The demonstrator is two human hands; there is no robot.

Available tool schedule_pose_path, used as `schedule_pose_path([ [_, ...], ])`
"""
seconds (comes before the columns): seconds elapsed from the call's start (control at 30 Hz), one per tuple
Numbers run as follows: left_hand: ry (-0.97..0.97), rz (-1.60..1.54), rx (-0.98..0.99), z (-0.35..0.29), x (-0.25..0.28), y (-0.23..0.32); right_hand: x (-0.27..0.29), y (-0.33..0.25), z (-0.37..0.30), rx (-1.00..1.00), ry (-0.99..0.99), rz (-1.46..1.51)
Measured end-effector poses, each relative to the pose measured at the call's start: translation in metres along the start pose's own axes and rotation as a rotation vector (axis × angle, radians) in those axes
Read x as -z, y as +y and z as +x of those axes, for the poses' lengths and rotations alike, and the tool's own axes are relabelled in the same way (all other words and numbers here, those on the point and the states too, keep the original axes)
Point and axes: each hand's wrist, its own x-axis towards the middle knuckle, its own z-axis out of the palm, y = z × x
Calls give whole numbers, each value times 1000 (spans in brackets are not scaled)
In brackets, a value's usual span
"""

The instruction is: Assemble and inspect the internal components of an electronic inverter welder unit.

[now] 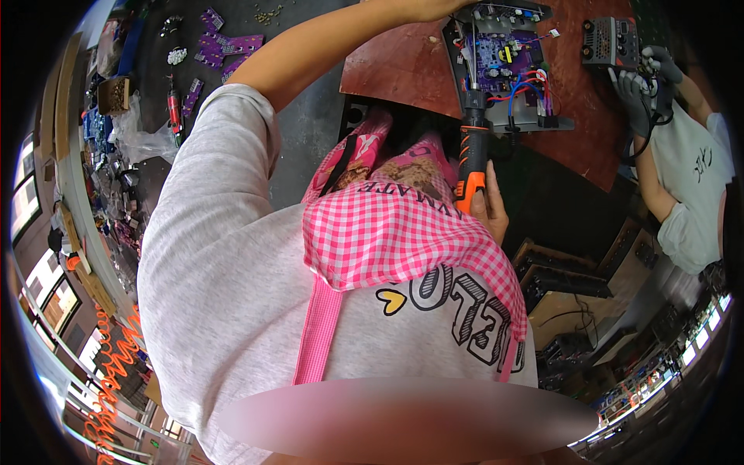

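An orange and black electric screwdriver (pixel 473 147) lies in my right hand (pixel 494 208), whose thumb and fingers rest around its orange end. Its long metal bit reaches up along the left side of an open metal chassis (pixel 554 123). Inside the chassis sits a purple circuit board (pixel 496 58) with components and red, blue and white wires. Where the bit's tip ends, I cannot make out. My left hand (pixel 434 8) is at the top edge, beside the chassis's far left corner; its fingers are mostly cut off or hidden.
The chassis stands on a red-brown board (pixel 411 66). To the right, a person in grey gloves (pixel 639 97) handles a dark device beside a grey box with knobs (pixel 610 43). Purple circuit boards (pixel 225 45), a red screwdriver (pixel 173 108) and a small cardboard box (pixel 114 95) lie left.
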Motion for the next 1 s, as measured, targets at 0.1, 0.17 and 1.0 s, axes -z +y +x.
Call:
schedule_pose_path([
  [0.1, -9, -21, 14, 0, 0, 1, 1, 1, 0, -19, -6, 25],
  [0.17, -2, -14, 10, 0, 0, 1, 2, 1, 1, 22, -14, 32],
  [1.0, -33, -734, 398, -10, -11, -15, 0, -65, -25, -234, -161, 86],
])
